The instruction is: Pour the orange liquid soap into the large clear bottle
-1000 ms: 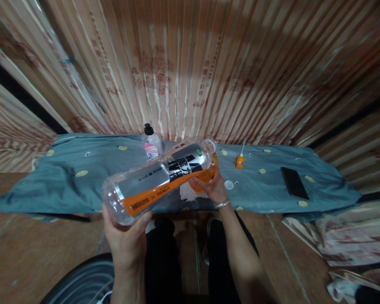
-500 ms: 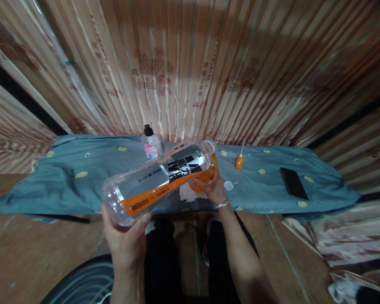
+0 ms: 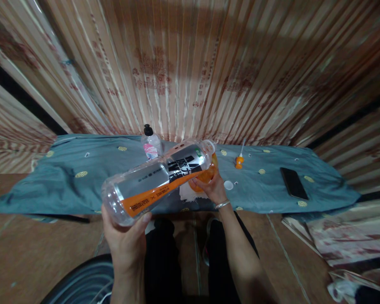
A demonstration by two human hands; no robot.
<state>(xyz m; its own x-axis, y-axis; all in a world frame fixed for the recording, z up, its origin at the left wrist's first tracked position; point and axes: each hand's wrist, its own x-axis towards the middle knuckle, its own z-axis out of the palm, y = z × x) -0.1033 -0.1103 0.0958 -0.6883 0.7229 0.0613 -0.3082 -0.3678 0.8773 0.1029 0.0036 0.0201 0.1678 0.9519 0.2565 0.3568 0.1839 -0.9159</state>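
Clear bottle [image 3: 160,183] held aslant in the air above the cloth-covered bench [image 3: 66,185], base toward 8 o'clock, neck toward 2. Left hand [image 3: 125,238] is wrapped round the base from below, thumb along the near side; right hand [image 3: 211,186] is closed round the orange bottle [image 3: 213,166] under the neck.

Reasoning: gripping the base probably leaves the neck free and lets that hand set the tilt; the right hand's hold probably steadies the orange bottle beneath.

Positions, clock centred on the orange bottle: black-capped bottle [image 3: 152,147] upright at 10; orange pump top [image 3: 239,162] just past 2; white disc [image 3: 228,185] between 3 and 4, close by; phone [image 3: 294,183] at 3, well apart; white cloth [image 3: 190,195] between 7 and 8, perhaps a mat for drips.

Hidden or unclear: the orange bottle's mouth lies behind the clear one, so contact between them cannot be told. Liquid level in the clear bottle unreadable. Left fingertips mostly out of sight. Dark ribbed object [image 3: 79,283], lower left, cut off by the frame.
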